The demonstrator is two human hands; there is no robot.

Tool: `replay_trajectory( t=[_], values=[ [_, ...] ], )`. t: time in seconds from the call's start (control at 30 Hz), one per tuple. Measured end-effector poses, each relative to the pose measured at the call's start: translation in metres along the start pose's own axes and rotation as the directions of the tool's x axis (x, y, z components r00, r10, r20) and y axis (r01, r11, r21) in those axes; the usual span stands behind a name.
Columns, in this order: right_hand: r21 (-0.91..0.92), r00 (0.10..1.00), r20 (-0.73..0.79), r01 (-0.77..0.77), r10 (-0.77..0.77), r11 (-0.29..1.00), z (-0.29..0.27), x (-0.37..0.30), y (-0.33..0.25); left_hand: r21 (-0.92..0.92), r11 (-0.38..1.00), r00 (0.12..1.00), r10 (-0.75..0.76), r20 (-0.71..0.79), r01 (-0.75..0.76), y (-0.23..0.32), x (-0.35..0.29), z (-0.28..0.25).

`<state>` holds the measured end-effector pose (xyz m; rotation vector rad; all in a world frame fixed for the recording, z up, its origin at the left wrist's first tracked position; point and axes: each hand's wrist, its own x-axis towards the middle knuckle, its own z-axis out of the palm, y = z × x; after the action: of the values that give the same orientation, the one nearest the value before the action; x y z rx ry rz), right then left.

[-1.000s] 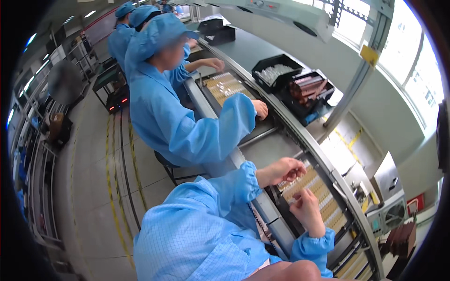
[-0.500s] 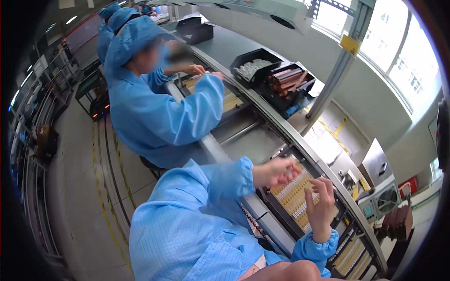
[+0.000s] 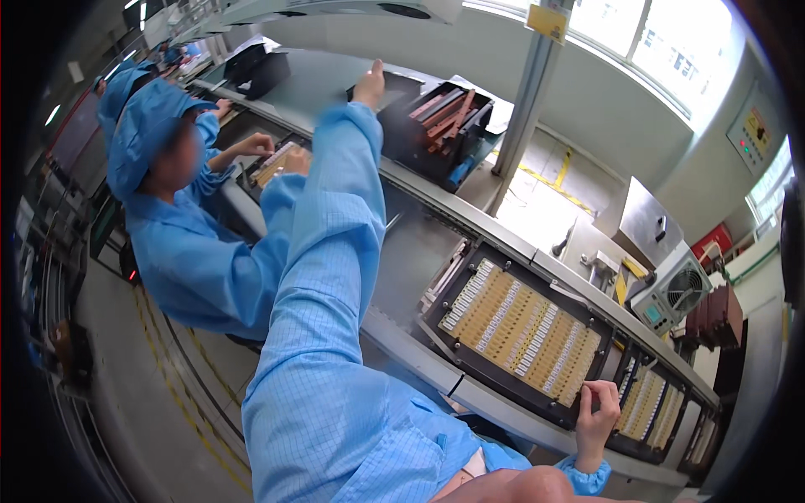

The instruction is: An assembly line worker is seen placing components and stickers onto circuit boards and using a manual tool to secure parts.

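My left arm stretches far forward across the bench. My left hand (image 3: pixel 369 86) is at a black bin (image 3: pixel 401 89) at the back; one finger points up, and the other fingers and anything in them are hidden. My right hand (image 3: pixel 596 419) is at the near right corner of a black-framed fixture (image 3: pixel 453 345), fingers loosely bent and apart, fingertips by its edge. A tan board (image 3: pixel 537 323) lies in that fixture, with rows of small white parts (image 3: pixel 537 339) and several bare tan strips.
A black bin of reddish-brown bars (image 3: pixel 444 121) stands right of my left hand. Another framed board (image 3: pixel 650 407) sits on the line at the right. A metal post (image 3: pixel 528 101) rises behind the rail. A co-worker in blue (image 3: pixel 193 260) works at my left.
My left hand has gone from above the board to the bin at the back. My right hand has moved off the board to its near right corner. The view has turned rightward.
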<state>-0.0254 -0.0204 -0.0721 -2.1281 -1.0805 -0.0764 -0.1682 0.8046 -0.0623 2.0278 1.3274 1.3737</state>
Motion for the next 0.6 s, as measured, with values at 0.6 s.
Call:
replay_trajectory(
  t=[0.6],
  values=[
    [-0.009, 0.985, 0.059, -0.160, 0.160, 0.987, 0.010, -0.037, -0.017, 0.647, 0.465, 0.794, 0.407, 0.451, -0.605, 0.132, -0.165, 0.027]
  ],
)
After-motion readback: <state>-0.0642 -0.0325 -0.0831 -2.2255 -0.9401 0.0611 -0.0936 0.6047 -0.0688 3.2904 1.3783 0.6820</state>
